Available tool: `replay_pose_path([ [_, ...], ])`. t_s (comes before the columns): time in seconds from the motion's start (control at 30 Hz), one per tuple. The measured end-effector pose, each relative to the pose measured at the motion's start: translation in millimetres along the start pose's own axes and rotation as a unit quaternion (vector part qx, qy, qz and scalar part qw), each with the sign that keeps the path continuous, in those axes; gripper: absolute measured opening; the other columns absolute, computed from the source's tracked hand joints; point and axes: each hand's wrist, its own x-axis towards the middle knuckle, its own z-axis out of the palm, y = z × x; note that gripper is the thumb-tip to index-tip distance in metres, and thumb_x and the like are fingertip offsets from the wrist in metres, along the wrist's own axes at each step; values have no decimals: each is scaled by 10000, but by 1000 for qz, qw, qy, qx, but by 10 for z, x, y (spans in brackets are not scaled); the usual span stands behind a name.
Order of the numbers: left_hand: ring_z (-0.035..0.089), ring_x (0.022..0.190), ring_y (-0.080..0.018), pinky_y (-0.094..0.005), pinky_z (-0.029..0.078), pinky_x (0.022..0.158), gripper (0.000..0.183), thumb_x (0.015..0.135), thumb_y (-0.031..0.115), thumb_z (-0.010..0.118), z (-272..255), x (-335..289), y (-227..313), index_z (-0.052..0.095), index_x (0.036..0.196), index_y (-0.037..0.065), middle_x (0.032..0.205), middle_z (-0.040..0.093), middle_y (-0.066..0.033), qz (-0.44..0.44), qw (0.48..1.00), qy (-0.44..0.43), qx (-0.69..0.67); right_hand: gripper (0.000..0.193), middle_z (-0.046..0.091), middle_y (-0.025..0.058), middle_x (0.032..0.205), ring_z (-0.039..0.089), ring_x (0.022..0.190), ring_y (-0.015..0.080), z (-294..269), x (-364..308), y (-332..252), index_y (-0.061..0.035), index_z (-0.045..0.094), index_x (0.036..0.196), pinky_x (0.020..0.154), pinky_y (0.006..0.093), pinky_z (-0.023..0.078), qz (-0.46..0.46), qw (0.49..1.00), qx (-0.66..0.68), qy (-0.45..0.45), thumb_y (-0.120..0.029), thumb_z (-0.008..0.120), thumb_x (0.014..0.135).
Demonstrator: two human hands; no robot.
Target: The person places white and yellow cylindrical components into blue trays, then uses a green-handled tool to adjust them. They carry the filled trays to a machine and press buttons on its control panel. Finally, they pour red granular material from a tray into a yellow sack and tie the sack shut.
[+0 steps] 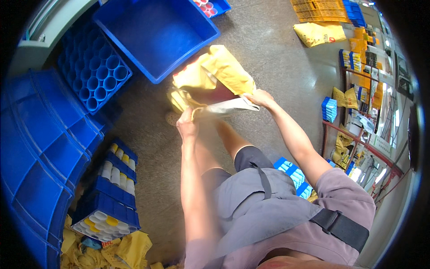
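Observation:
A yellow sack [229,71] hangs in front of my legs, its mouth spread apart and its pale inner side showing along the near edge. My left hand [187,123] is closed on the near left edge of the mouth. On the other side my right hand [260,98] pinches the right edge. Something dark reddish shows in the gap between the sack's sides; I cannot make out what it is. Beyond the sack, a large blue tub [156,33] stands on the floor.
Left of the tub is a crate of blue tubes [101,74]. Large blue bins [38,157] line the left side, beside a blue rack of white and yellow tubes [107,215]. Crumpled yellow sacks [132,251] lie lower left. Another yellow sack [319,34] lies near an orange crate [320,10].

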Motion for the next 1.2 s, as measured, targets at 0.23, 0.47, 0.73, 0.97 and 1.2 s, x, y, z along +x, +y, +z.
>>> replay_pose_path([
  [0.23, 704, 863, -355, -377, 552, 734, 309, 799, -86, 607, -353, -610, -290, 696, 1060, 55, 937, 700, -187, 32, 996, 43, -69, 382, 699, 278, 1042, 690, 999, 410, 558, -476, -130, -14, 716, 1059, 854, 489, 525, -65, 995, -62, -47, -313, 502, 956],
  [0.47, 697, 768, -227, -332, 535, 694, 215, 896, -65, 581, -221, -106, -241, 702, 1059, 8, 895, 722, -147, -46, 980, 61, -181, 437, 666, 155, 1041, 641, 912, 219, 778, 76, -946, 0, 603, 1180, 821, 371, 516, -167, 926, 318, -119, -388, 469, 1032],
  [0.73, 694, 963, -191, -332, 553, 785, 220, 938, 114, 686, 375, 258, 166, 730, 1148, 62, 1038, 741, -116, -206, 959, 104, -165, 566, 431, -55, 663, 375, 586, 66, -229, 266, -685, -95, 619, 842, 517, 255, 308, -214, 929, 255, -162, -598, 429, 1018],
  [0.97, 460, 746, -126, -243, 404, 726, 452, 1020, 305, 565, 517, -510, -158, 494, 1383, 47, 857, 470, 17, -192, 593, 266, -735, 312, 337, -56, 680, 320, 576, 69, -746, 1248, -50, -84, 544, 906, 527, 235, 307, -77, 775, 611, -139, -313, 437, 1088],
  [1.2, 586, 874, -191, -309, 463, 787, 421, 1049, 367, 516, 1193, -362, -863, 594, 1252, 7, 977, 633, -51, -371, 621, 414, -553, 236, 468, -16, 759, 372, 590, 82, -894, 2175, -787, -71, 603, 1010, 539, 237, 353, -138, 696, 693, -129, -266, 487, 1073],
])
